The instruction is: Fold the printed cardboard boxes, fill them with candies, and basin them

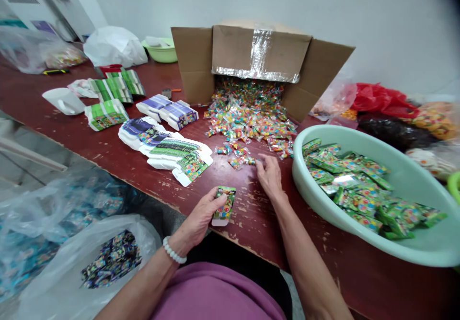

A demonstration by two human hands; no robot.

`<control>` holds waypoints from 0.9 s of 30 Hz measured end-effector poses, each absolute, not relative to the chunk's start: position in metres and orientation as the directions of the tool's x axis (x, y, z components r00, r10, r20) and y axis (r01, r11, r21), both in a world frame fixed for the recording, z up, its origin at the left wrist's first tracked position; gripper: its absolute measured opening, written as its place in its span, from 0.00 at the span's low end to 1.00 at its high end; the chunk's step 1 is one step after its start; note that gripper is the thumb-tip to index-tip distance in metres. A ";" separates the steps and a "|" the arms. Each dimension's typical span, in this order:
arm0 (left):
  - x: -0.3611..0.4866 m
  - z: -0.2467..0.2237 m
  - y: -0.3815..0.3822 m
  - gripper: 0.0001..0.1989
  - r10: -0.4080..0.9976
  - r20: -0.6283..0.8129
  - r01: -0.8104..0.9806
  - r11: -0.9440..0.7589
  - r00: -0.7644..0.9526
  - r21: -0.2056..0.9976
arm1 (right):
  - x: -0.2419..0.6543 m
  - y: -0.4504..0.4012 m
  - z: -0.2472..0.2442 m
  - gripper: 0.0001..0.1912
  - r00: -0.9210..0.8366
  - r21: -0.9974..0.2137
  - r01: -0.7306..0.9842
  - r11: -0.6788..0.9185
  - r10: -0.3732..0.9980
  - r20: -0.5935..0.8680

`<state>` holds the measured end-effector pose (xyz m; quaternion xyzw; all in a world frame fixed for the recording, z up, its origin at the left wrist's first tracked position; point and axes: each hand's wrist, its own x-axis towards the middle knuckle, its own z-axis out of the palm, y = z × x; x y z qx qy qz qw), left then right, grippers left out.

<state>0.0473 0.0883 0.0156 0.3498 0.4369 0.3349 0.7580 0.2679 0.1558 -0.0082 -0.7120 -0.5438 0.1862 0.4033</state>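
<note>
My left hand (201, 213) holds a small green printed carton (225, 204) upright near the table's front edge, thumb across its face. A white flap sticks out at the carton's lower end. My right hand (270, 176) is at the near edge of the candy pile (247, 114), its thumb and curled fingertips closed at a small wrapped candy (251, 161). The pile spills from an open cardboard box (196, 63) lying on its side. Left of the pile, flat green cartons (176, 152) and purple cartons (138, 131) lie in an overlapping row.
A pale green basin (359, 231) with green packets stands at the right. Stacks of green cartons (108, 114) and purple cartons (179, 114) lie at the back left, beside a white scoop (64, 100). A plastic bag (68, 272) of dark packets sits below the table's left edge.
</note>
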 end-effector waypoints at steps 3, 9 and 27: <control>0.036 0.016 0.095 0.18 0.842 -0.382 -0.126 0.456 0.381 0.881 | 0.284 0.182 -0.024 0.13 0.390 -0.762 0.627 -0.158 0.911 0.132; 0.015 0.019 0.110 0.30 0.940 -0.313 -0.056 0.323 0.139 0.945 | 0.292 0.166 -0.035 0.13 0.358 -0.828 0.532 -0.177 0.933 0.031; 0.020 0.014 0.113 0.20 0.870 -0.470 -0.331 0.492 0.151 0.805 | 0.254 0.061 -0.001 0.25 0.171 -0.894 -0.359 -0.268 0.923 -0.345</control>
